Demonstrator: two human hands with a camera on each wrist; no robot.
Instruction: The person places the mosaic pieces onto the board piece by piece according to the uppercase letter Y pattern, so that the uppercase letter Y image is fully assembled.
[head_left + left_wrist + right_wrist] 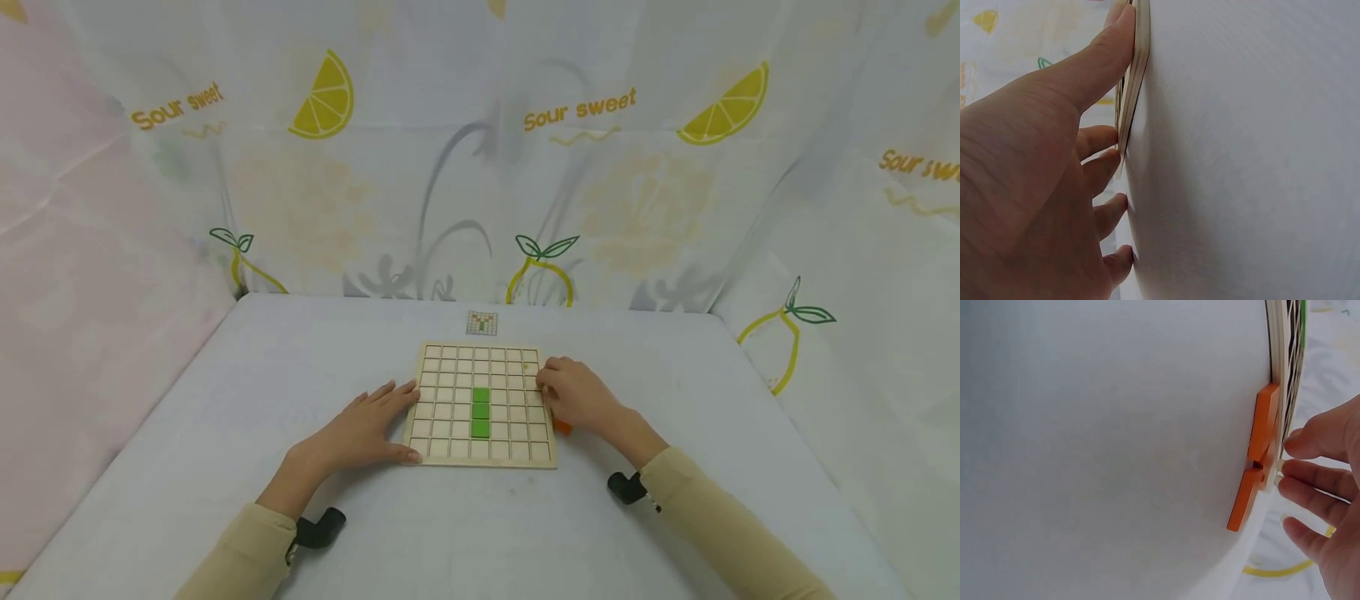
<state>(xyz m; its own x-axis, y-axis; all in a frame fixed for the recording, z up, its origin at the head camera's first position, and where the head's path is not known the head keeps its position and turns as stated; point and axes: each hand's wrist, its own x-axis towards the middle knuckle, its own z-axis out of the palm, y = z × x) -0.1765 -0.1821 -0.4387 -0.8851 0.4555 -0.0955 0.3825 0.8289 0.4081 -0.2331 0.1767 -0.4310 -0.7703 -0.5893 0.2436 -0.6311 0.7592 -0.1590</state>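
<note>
A wooden grid board (442, 460) lies on the table with three green square tiles (480, 412) in a column near its middle. My left hand (358, 432) is spread along the board's left side, thumb at the near corner and fingertips at the edge; in the left wrist view the thumb touches the rim. My right hand (581, 396) is at the board's right edge with fingers bent, and nothing shows between thumb and fingers in the right wrist view. Below that hand, orange tiles (1263, 422) rest against the board's side, partly hidden in the head view.
Beyond the board lies a small card (482, 323) printed with a grid of orange and green squares. White cloth covers the table (300, 350). Printed fabric (450, 167) hangs behind and at both sides. Each wrist wears a black device (322, 528).
</note>
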